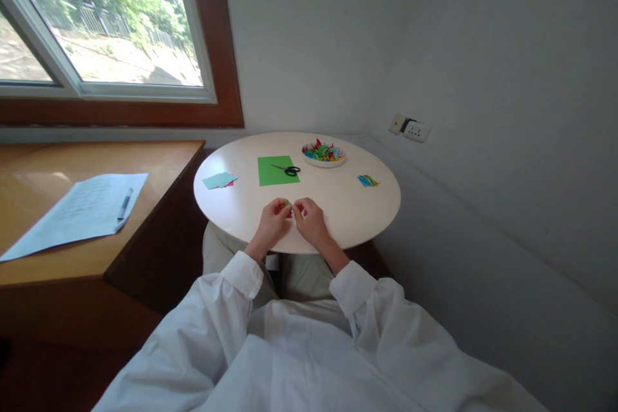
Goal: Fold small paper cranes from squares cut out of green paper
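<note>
Over the near part of the round white table (232, 209), my two hands meet at the fingertips. My left hand (275, 217) is closed in a pinch on a small piece of green paper (287, 203), of which only a bit shows. My right hand (309, 221) pinches at the same spot, its fingertips touching or nearly touching the piece; the fingers hide most of it. Just beyond the hands lies a green paper sheet (269, 175), with black-handled scissors (291, 171) resting on it, blades pointing left.
A white bowl (324, 164) of colourful folded paper pieces stands at the back. Several coloured strips (368, 181) lie at the right, light-blue and pink paper (219, 181) at the left. A wooden desk (168, 161) on the left bears a written sheet (72, 212) and a pen (125, 204).
</note>
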Action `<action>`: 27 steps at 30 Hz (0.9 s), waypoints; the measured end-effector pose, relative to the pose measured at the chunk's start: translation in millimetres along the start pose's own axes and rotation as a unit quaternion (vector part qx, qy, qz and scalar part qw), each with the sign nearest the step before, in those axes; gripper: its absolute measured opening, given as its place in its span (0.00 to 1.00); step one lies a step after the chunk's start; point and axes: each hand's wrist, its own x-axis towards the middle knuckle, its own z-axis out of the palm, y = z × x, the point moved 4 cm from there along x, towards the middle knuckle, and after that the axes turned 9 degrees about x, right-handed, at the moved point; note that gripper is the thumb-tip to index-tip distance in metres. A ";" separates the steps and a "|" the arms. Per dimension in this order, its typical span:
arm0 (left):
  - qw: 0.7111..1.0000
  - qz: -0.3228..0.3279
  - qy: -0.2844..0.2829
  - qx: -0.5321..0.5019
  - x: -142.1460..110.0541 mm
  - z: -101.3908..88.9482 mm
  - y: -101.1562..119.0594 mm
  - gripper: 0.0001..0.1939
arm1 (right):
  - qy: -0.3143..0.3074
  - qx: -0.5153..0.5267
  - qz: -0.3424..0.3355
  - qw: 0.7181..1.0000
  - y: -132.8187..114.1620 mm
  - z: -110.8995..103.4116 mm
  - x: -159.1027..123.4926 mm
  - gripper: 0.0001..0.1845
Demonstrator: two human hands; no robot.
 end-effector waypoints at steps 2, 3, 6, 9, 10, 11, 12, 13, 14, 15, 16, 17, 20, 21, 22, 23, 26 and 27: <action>1.000 0.001 -0.001 0.004 -0.1 0.0 0.4 0.09 | -0.003 0.002 0.000 1.000 -0.7 -0.1 0.0 0.06; 1.000 0.001 -0.002 0.005 -0.2 0.1 0.7 0.09 | -0.004 0.004 0.002 1.000 -0.9 -0.3 0.0 0.06; 1.000 0.001 0.002 0.008 -0.2 -0.2 1.2 0.09 | -0.003 0.015 0.015 1.000 -0.1 -0.7 0.5 0.06; 1.000 0.000 0.015 0.010 0.3 -1.9 1.4 0.08 | 0.001 0.033 0.036 0.999 2.8 -0.7 1.3 0.07; 1.000 0.000 0.021 0.010 0.6 -2.7 1.3 0.08 | 0.002 0.040 0.044 0.998 4.1 -0.5 1.5 0.08; 1.000 0.000 0.027 0.009 1.0 -3.6 1.2 0.08 | 0.001 0.049 0.052 0.997 5.4 0.0 1.7 0.08; 0.999 0.001 0.033 0.007 1.4 -4.6 1.2 0.08 | -0.001 0.057 0.060 0.997 6.6 0.6 1.9 0.08; 0.999 0.002 0.040 0.005 1.7 -5.6 1.2 0.08 | -0.004 0.067 0.065 0.996 7.7 1.3 2.1 0.08; 0.999 0.002 0.046 0.002 1.9 -6.5 1.3 0.08 | -0.009 0.075 0.069 0.995 8.5 2.1 2.2 0.08; 0.999 0.002 0.051 0.000 1.9 -7.2 1.4 0.08 | -0.013 0.084 0.072 0.994 9.0 2.7 2.3 0.08; 0.999 0.000 0.053 -0.002 1.9 -7.6 1.5 0.08 | -0.016 0.090 0.073 0.993 9.5 3.1 2.4 0.08; 0.999 -0.003 0.053 -0.002 1.7 -7.8 1.6 0.08 | -0.017 0.095 0.074 0.993 9.9 3.1 2.5 0.09; 0.999 -0.013 0.047 -0.001 0.6 -7.4 2.2 0.07 | -0.009 0.102 0.075 0.992 11.2 1.6 2.7 0.09; 0.999 -0.015 0.046 0.000 0.2 -7.1 2.4 0.07 | -0.004 0.102 0.076 0.992 11.7 0.8 2.8 0.10; 0.999 -0.018 0.044 0.001 -0.2 -6.7 2.6 0.07 | 0.000 0.101 0.076 0.992 12.2 0.0 3.0 0.09; 0.999 -0.020 0.043 0.001 -0.6 -6.3 2.7 0.08 | 0.003 0.099 0.076 0.992 12.7 -0.8 3.1 0.09; 0.999 -0.022 0.044 0.003 -0.9 -5.3 2.6 0.09 | 0.012 0.092 0.077 0.993 13.8 -2.3 3.5 0.09; 0.999 -0.021 0.046 0.003 -0.9 -5.2 2.5 0.10 | 0.013 0.089 0.078 0.993 13.8 -2.6 3.6 0.09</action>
